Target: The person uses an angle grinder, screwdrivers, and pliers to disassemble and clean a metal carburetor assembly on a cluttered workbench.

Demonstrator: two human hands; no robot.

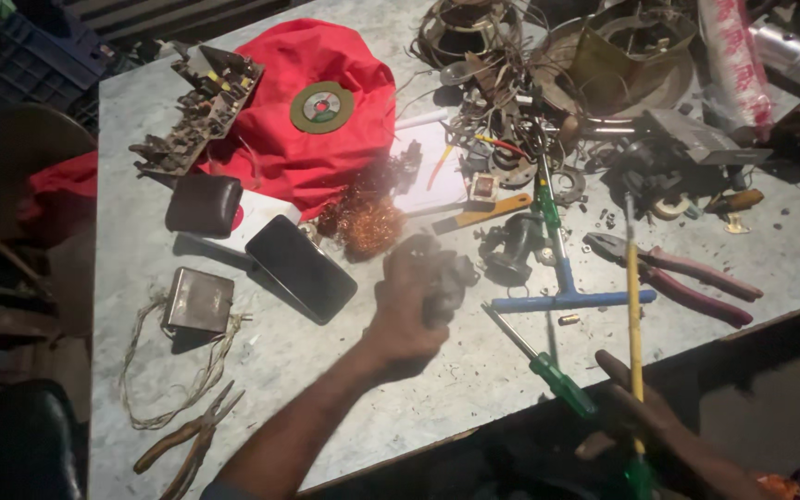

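Head view: your right hand [641, 417], at five o'clock, grips a thin yellow-shafted screwdriver [634, 315] upright. Your left hand [409, 301], centre, is clenched around a dark blurred metal part [446, 278]. At eleven o'clock lies crumpled red cloth [312, 139].

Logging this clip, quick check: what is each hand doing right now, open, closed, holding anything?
Left hand: closed around a dark metal part, held over the table.
Right hand: closed on a long yellow-shafted screwdriver, tip pointing away.
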